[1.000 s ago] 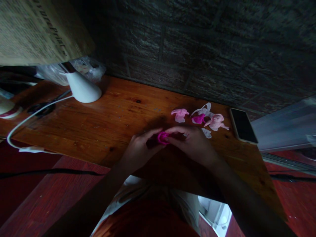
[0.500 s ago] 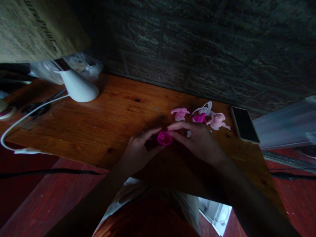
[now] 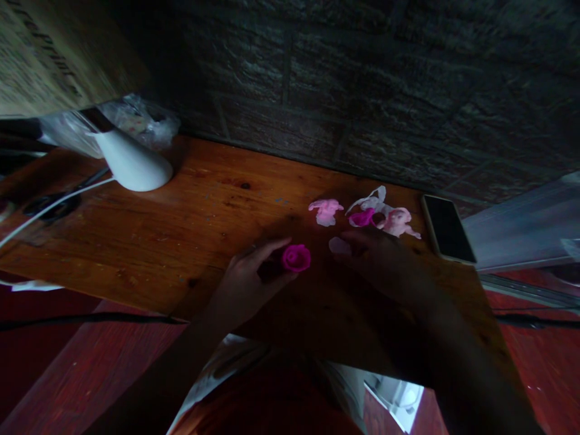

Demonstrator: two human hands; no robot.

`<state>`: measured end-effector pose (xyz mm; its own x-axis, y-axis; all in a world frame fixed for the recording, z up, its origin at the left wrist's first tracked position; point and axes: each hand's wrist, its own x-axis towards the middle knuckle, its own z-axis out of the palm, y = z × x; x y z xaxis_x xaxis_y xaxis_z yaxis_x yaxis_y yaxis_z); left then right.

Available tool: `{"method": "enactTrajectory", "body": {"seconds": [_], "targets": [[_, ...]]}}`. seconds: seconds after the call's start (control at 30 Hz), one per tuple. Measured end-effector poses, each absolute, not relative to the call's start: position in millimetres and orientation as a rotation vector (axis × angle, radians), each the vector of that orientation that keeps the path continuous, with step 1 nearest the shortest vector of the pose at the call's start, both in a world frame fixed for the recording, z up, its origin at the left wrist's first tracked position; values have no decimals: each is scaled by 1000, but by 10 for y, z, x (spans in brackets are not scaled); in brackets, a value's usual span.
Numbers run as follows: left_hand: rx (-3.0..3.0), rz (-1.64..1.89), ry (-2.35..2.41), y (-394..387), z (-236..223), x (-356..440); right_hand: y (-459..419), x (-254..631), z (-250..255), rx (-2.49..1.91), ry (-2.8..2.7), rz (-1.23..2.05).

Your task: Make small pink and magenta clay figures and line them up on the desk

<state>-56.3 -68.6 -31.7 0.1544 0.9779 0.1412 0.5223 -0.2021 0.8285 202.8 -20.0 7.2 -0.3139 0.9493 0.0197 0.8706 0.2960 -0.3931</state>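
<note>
My left hand point(image 3: 247, 281) is closed around a small, bright pink, cup-shaped piece point(image 3: 296, 258), thumb and fingers on its left side. Its wavy rim faces up and a small round bump shows inside. My right hand point(image 3: 371, 257) is low over the table, its fingertips at a pale, thin, rounded piece point(image 3: 339, 245). In the dim light I cannot tell whether they grip it. Beyond the hands lie a pink crumpled piece point(image 3: 326, 211), a magenta piece point(image 3: 361, 218), a whitish piece point(image 3: 372, 200) and a light pink piece point(image 3: 399, 222).
On the wooden table point(image 3: 217, 199), a phone point(image 3: 448, 228) lies at the right end. A lamp point(image 3: 133, 163) with a white base stands at the left, its cord running off left. Behind it is a clear plastic bag point(image 3: 149, 124). A dark brick-patterned wall point(image 3: 317, 90) borders the back edge.
My right hand has left the rim of the bright pink piece and moved right to the pale piece. My left hand still holds the pink piece. The view has shifted slightly.
</note>
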Motion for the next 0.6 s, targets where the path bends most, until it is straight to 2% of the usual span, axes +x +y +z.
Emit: {"method": "enactTrajectory", "body": {"seconds": [0.13, 0.27, 0.6], "targets": [[1832, 943, 1423, -691, -325, -564, -286, 1893, 110, -1413, -2166, 412], [1870, 962, 1409, -697, -324, -559, -396, 1614, 118, -1098, -2214, 628], [1962, 985, 1405, -706, -340, -560, -395, 1491, 53, -1094, -2218, 743]]}}
